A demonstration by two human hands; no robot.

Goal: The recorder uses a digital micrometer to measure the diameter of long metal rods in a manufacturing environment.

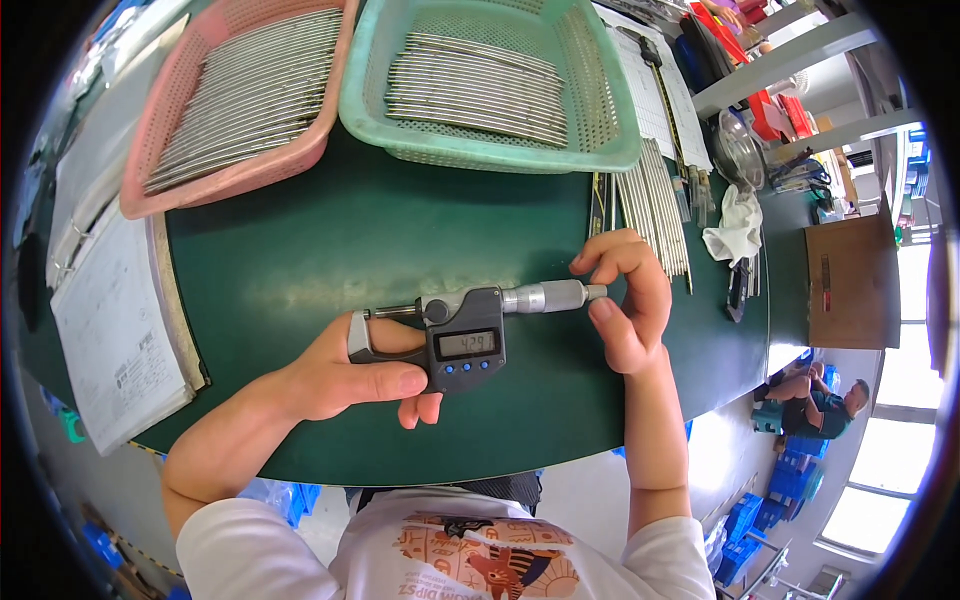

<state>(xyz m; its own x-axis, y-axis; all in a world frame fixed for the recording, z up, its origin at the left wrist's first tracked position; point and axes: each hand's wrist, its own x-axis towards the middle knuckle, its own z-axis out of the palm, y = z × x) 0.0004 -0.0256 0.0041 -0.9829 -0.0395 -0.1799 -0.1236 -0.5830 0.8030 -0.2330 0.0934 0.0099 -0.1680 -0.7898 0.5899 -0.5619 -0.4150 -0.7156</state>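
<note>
A digital micrometer [466, 342], with a dark body, a small display and a silver thimble, lies level across the middle of the view. My left hand [345, 375] is wrapped round its curved frame, thumb across the front below the display. At the thimble's far right end, my right hand [632, 300] pinches the ratchet knob between thumb and curled fingers. I see no rod between the measuring faces; the fingers of my left hand partly cover the frame.
Thin metal rods fill a pink basket [310, 158] and a green basket [490, 158] at the back. More rods [655, 210], a caliper [652, 55] and a white cloth [737, 225] lie right. Papers [120, 340] lie left; a cardboard box [850, 285] stands right. Someone sits beyond.
</note>
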